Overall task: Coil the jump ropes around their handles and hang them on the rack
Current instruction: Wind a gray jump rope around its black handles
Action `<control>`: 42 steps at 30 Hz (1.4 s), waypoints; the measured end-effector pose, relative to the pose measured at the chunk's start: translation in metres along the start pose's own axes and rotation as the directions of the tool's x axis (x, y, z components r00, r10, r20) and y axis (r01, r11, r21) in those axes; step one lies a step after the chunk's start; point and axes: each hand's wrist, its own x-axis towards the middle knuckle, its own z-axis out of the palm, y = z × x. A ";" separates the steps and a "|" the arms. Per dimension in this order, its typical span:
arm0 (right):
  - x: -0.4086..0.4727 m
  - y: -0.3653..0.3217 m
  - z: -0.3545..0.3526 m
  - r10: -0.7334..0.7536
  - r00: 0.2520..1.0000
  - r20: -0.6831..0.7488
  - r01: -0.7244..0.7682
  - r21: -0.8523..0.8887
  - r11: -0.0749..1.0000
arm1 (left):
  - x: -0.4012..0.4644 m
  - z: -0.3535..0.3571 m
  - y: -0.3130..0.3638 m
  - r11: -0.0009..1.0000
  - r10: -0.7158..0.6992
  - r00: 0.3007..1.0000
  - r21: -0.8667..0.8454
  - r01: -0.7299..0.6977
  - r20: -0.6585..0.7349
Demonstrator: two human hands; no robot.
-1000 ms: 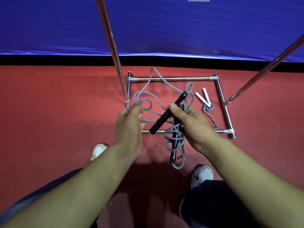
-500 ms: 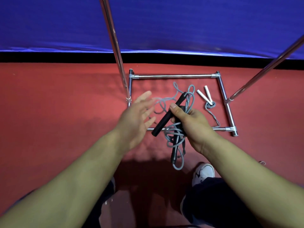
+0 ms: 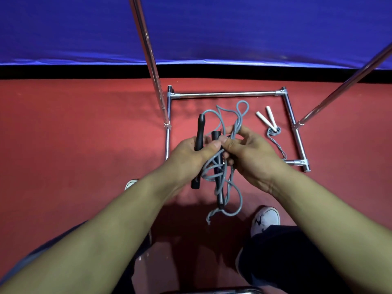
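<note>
While my left hand (image 3: 191,153) grips one black handle (image 3: 199,139) running near-vertical, cap end pointing away, my right hand (image 3: 248,153) pinches the gray rope (image 3: 230,187) against the second black handle (image 3: 218,166), long axis pointing down toward my shoes. Loops dangle over the red floor (image 3: 84,145). Inside the rack's chrome base frame (image 3: 227,94) lies a white-handled rope (image 3: 270,122). Fingers hide the handles' middles.

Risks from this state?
1. The grey rope hangs in loose tangled loops below both hands, so coiling may knot it.
2. A loop dangles near the right shoe and could catch.
3. The left hand holds one black handle apart from the other; uneven wrap.
</note>
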 end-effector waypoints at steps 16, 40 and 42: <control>0.017 -0.001 -0.036 0.016 0.971 -0.237 -0.107 -0.379 0.919 | 0.009 -0.023 0.016 0.946 0.068 0.938 -0.276 -0.169 -0.340; -0.010 0.001 -0.001 -0.222 0.974 0.036 0.194 -0.639 0.744 | 0.010 -0.026 0.023 0.859 0.066 0.947 -0.464 -0.214 -0.315; -0.011 0.008 0.002 -0.136 0.991 -0.005 0.108 -0.582 0.806 | 0.011 -0.024 0.021 0.863 0.074 0.959 -0.465 -0.199 -0.274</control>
